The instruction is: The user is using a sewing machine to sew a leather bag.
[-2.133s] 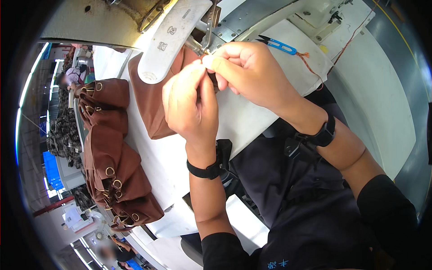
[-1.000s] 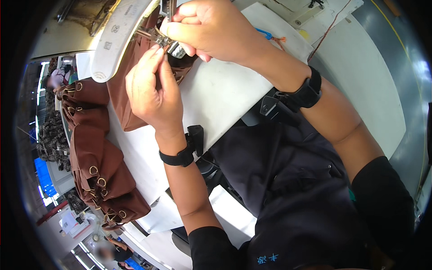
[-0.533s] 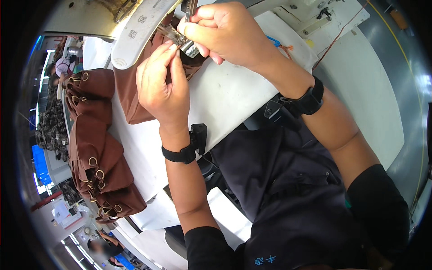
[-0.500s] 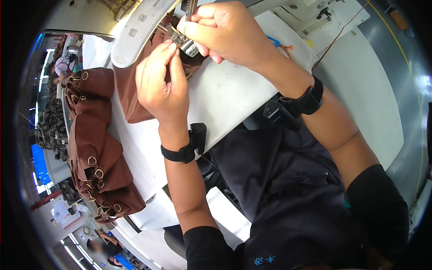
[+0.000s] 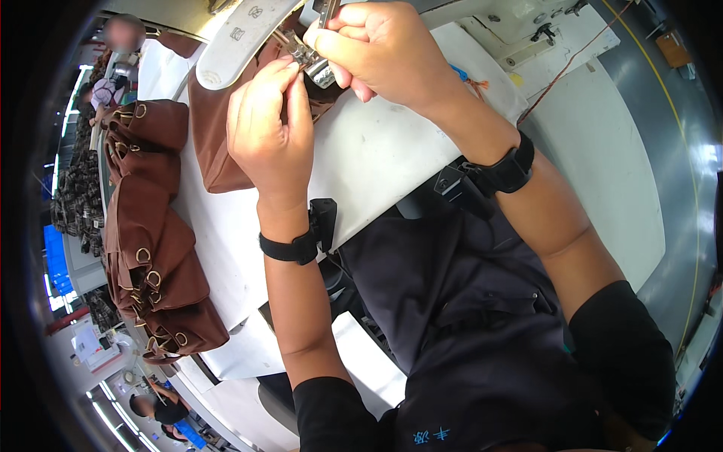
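At sewing machine (image 5: 242,47): left hand (image 5: 269,132), right hand (image 5: 395,56) near metal part (image 5: 322,74); whether clamped, cannot tell; brown bag (image 5: 216,143) alongside.

Reddish brown on piled bags (image 5: 162,233) at nine o'clock and the single bag (image 5: 215,143) at ten; white across the surface (image 5: 369,166); yellow-lined grey on the floor (image 5: 674,188) at three.

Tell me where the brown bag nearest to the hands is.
In the head view, the brown bag is at upper left, over the white table, partly behind the left hand, right of the other bags.
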Demonstrator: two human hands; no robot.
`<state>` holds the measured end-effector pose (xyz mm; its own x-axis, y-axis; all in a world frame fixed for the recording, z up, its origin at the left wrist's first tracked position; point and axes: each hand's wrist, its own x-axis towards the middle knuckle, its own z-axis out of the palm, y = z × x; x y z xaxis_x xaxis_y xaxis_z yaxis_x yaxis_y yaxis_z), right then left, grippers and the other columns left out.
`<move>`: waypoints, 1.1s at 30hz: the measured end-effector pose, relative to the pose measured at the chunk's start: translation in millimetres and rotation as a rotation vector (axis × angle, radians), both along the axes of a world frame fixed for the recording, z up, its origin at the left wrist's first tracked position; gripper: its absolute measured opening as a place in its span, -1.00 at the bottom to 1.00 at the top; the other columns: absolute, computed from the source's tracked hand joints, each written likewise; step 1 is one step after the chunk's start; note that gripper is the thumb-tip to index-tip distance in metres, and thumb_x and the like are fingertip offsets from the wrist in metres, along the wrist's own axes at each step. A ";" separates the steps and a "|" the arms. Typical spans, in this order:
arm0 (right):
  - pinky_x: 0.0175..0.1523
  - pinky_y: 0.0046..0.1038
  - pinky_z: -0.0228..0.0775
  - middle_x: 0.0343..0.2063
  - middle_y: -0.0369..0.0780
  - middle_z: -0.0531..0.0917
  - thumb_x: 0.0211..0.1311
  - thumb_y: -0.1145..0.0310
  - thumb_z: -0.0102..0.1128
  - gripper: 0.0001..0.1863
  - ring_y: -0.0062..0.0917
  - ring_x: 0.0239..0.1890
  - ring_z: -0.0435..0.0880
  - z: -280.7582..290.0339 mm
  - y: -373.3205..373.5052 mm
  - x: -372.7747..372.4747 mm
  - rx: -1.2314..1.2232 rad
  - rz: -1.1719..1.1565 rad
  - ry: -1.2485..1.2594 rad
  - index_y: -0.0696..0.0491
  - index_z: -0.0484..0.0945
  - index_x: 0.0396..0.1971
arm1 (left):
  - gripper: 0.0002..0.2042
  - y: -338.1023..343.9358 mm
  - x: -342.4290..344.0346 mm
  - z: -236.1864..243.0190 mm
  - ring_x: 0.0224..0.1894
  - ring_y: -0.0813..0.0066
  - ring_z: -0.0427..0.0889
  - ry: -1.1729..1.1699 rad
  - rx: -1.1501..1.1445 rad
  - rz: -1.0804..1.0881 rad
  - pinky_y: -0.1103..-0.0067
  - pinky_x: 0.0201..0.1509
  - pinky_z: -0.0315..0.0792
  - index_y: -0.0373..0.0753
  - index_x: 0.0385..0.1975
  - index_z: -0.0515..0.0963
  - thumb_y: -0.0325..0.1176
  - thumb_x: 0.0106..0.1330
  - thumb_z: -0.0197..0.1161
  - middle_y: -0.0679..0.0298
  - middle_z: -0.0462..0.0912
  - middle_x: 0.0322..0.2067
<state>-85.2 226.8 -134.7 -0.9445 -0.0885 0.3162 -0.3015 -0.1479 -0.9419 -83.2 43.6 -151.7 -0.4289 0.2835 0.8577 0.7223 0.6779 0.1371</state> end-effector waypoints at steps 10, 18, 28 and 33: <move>-0.60 -0.56 0.35 -0.68 -0.26 0.63 0.43 0.29 0.21 -0.70 -0.68 -0.74 0.52 0.8 1.1 1.1 0.064 -0.028 -0.014 0.24 0.66 -0.38 | -0.82 0.1 3.7 1.9 -0.12 0.31 0.78 -0.011 -0.005 0.001 0.48 0.03 0.60 -0.31 -0.18 0.75 -0.64 0.24 0.44 0.16 0.83 -0.14; -0.62 -0.55 0.33 -0.69 -0.26 0.62 0.43 0.28 0.21 -0.70 -0.68 -0.74 0.54 5.0 1.7 2.1 0.032 -0.008 -0.075 0.26 0.65 -0.35 | -0.81 -0.7 2.2 5.0 -0.12 0.33 0.77 -0.023 -0.025 0.005 0.48 0.02 0.60 -0.31 -0.17 0.75 -0.66 0.24 0.43 0.18 0.83 -0.14; -0.60 -0.57 0.40 -0.65 -0.23 0.68 0.36 0.26 0.30 -0.68 -0.64 -0.73 0.59 -0.1 1.8 -0.4 0.002 -0.014 -0.012 0.29 0.70 -0.28 | -0.84 0.6 -0.6 3.0 -0.19 0.32 0.75 0.026 -0.024 0.003 0.47 -0.03 0.58 -0.28 -0.22 0.74 -0.62 0.22 0.44 0.20 0.84 -0.16; -0.60 -0.52 0.38 -0.65 -0.24 0.66 0.43 0.28 0.25 -0.70 -0.61 -0.73 0.58 -1.3 3.9 -1.0 -0.073 0.066 -0.056 0.25 0.65 -0.36 | -0.78 -12.6 11.2 6.2 -0.05 0.21 0.75 -0.076 -0.101 0.024 0.40 0.08 0.56 -0.28 -0.07 0.72 -0.52 0.31 0.41 0.14 0.80 -0.05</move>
